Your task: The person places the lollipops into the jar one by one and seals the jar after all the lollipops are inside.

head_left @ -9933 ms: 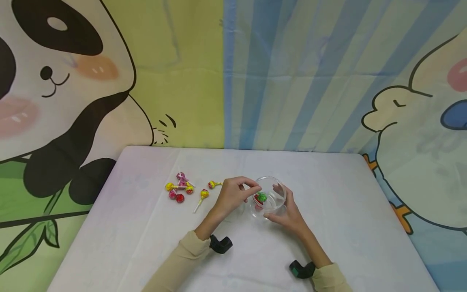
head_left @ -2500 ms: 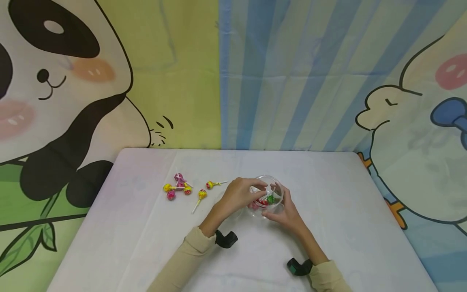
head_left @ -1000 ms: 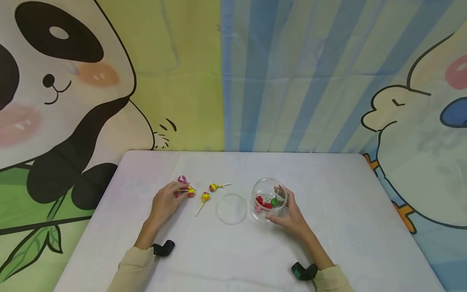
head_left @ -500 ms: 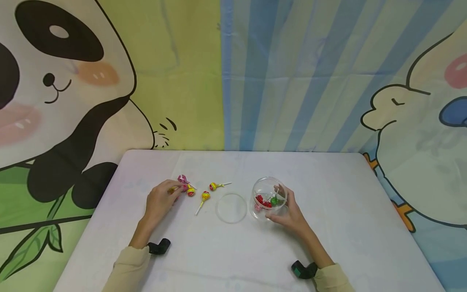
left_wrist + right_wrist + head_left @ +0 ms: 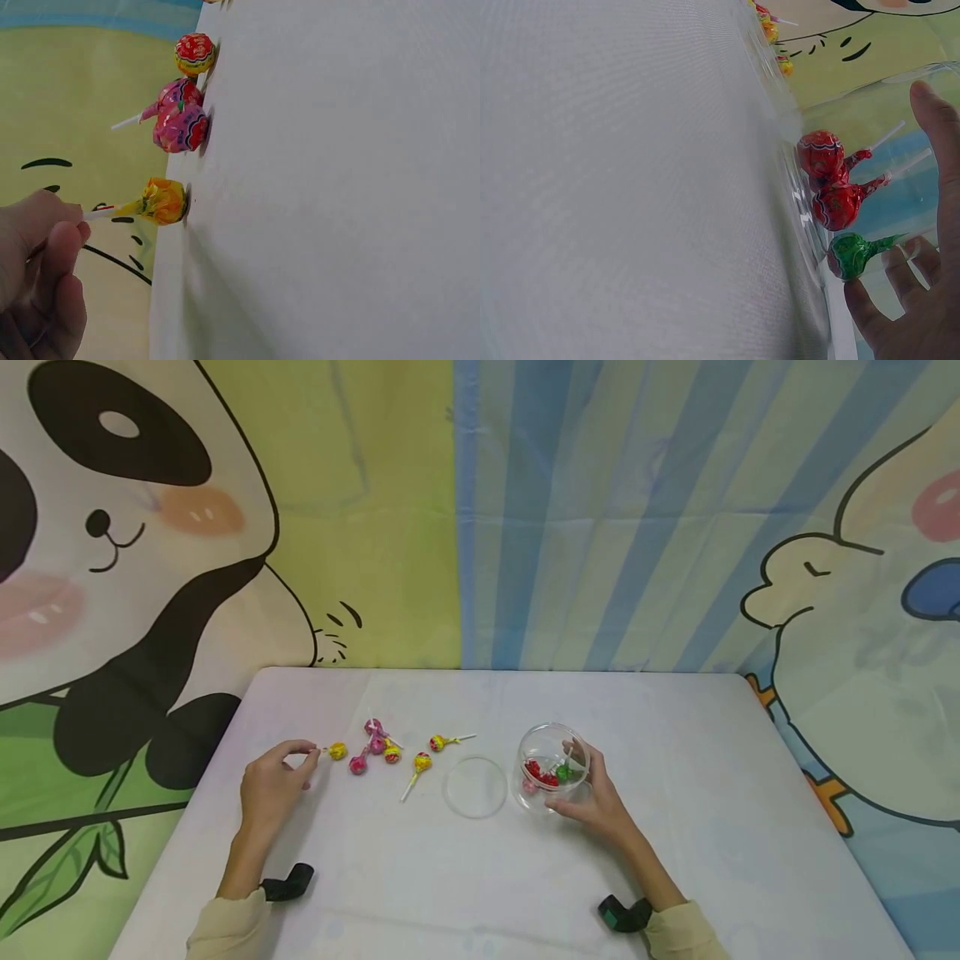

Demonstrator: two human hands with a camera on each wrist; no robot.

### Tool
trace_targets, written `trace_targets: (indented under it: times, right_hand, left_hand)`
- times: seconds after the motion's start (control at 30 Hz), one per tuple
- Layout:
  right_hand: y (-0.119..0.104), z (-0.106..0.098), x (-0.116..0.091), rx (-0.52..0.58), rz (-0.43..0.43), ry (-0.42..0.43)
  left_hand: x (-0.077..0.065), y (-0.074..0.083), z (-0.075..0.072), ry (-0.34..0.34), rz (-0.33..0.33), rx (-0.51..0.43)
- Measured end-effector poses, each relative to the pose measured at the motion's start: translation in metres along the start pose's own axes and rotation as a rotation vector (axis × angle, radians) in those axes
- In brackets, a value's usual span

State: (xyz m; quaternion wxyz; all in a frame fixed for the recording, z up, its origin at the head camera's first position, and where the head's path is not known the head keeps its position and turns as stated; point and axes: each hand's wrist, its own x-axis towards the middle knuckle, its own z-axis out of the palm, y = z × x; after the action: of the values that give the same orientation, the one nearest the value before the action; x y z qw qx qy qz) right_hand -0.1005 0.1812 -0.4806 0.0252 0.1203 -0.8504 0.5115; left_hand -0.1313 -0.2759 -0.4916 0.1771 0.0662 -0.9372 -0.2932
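Observation:
My left hand point(image 5: 273, 785) pinches the white stick of a yellow lollipop point(image 5: 338, 751) between thumb and finger. In the left wrist view the yellow wrapped head point(image 5: 161, 201) sits low at the tabletop, with pink lollipops point(image 5: 180, 127) beyond it. Curled round the side of a clear round jar point(image 5: 553, 725), my right hand point(image 5: 596, 793) steadies it on the table. Inside lie red lollipops point(image 5: 838, 206) and a green lollipop point(image 5: 849, 256), sticks pointing up toward the mouth; something pink point(image 5: 529, 787) also shows low in the jar.
Right of the left hand lie several pink lollipops point(image 5: 357, 765) and a red-and-yellow lollipop point(image 5: 392, 753). Two yellow lollipops point(image 5: 422, 763) lie apart, nearer the jar. A clear round lid point(image 5: 476, 817) rests flat beside the jar. A patterned cloth point(image 5: 600, 527) hangs behind the table.
My left hand left the jar for the lollipop pile, then drew the yellow lollipop out leftward. More red shows in the jar than at first. My right hand stays on the jar.

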Motion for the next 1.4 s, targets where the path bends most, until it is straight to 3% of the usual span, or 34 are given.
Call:
trace_targets:
  times: [0.23,0.4,0.57,0.77,0.9,1.03,1.17,1.4]
  right_hand:
    - [0.023,0.004,0.003,-0.004,-0.005,0.015]
    - [0.04,0.007,0.004,-0.01,-0.018,0.026]
    - [0.026,0.006,0.002,-0.003,0.016,0.013]
    - [0.002,0.003,0.0,-0.007,0.017,0.004]
    - [-0.001,0.001,0.0,-0.015,0.017,0.002]
    - [-0.001,0.001,0.0,-0.007,0.014,0.007]
    - [0.0,0.001,0.001,-0.008,0.031,0.007]
    - [0.002,0.002,0.001,-0.017,0.066,0.004]
  left_hand:
    - [-0.003,-0.006,-0.011,-0.088,-0.096,0.08]
    - [-0.004,-0.003,-0.011,-0.011,-0.085,0.029]
    - [-0.006,0.013,-0.011,0.06,-0.017,-0.095]
    - [-0.009,0.058,-0.01,0.029,-0.005,-0.37]
    - [-0.013,0.108,-0.008,-0.11,-0.011,-0.611]
    - [-0.019,0.16,-0.006,-0.264,0.041,-0.766]
    - [-0.019,0.193,0.007,-0.339,0.128,-0.82]
    - [-0.018,0.215,0.045,-0.352,0.306,-0.759]
